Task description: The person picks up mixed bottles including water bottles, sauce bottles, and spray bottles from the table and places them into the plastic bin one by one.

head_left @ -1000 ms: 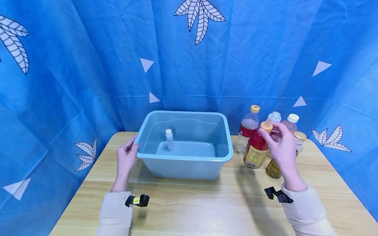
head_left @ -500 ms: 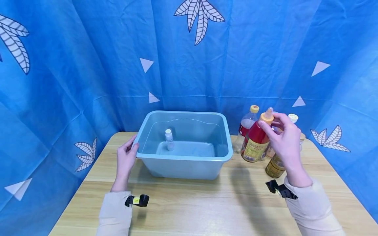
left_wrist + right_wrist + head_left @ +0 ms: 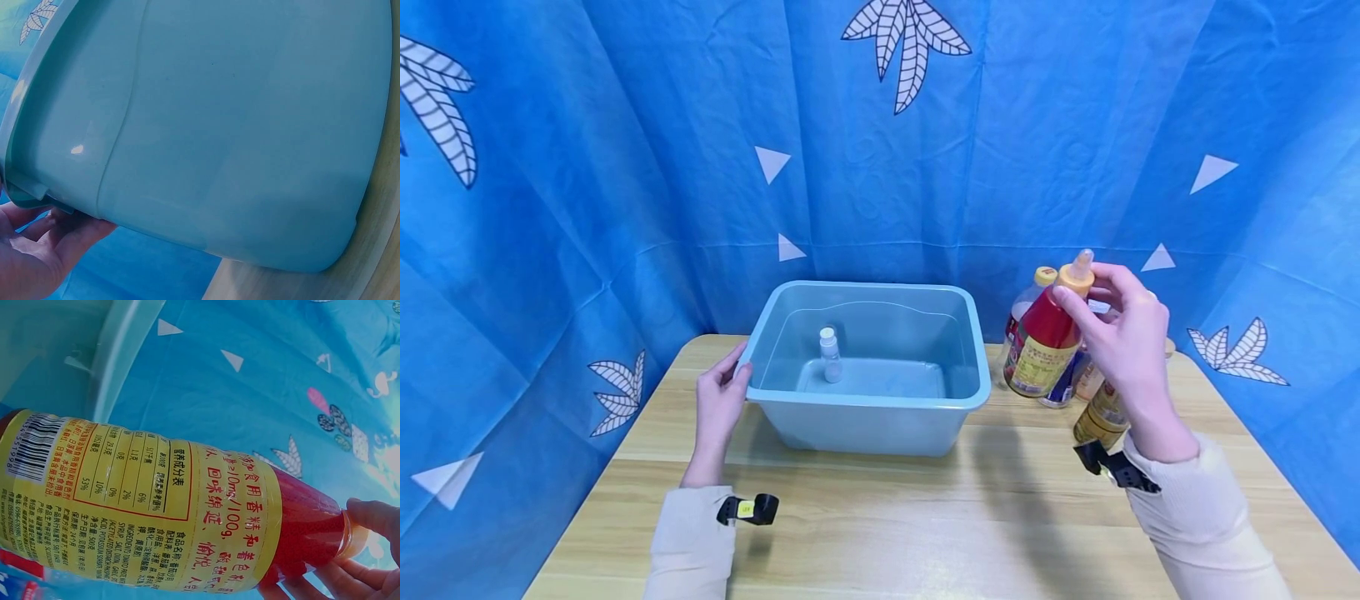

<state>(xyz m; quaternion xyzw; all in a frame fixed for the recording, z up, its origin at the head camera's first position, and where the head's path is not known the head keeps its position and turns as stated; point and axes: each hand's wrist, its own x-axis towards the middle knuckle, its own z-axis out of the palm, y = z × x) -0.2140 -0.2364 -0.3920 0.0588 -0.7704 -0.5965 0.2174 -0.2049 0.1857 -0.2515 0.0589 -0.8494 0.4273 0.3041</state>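
My right hand (image 3: 1123,337) pinches a red ketchup squeeze bottle (image 3: 1043,346) by its orange cap, thumb on one side and fingers on the other. The bottle is raised and tilted, its base toward the tub. The right wrist view shows the yellow printed label on the ketchup bottle (image 3: 156,500). At the left end of the light blue plastic tub (image 3: 865,402), my left hand (image 3: 721,402) grips the rim corner. In the left wrist view, fingers of the left hand (image 3: 47,247) bend under the rim. Inside the tub stands a small clear bottle (image 3: 831,358) with a white cap.
Behind the ketchup, a clear bottle with a yellow cap (image 3: 1045,276) stands on the wooden table (image 3: 865,517). Other bottles, including a brownish jar (image 3: 1101,421), are partly hidden by the right hand. A blue patterned curtain (image 3: 880,192) hangs close behind the table.
The right hand has lifted the ketchup bottle and tilted it, its base swinging left toward the tub. A dark blue item behind it now shows. The left hand and tub stay put.
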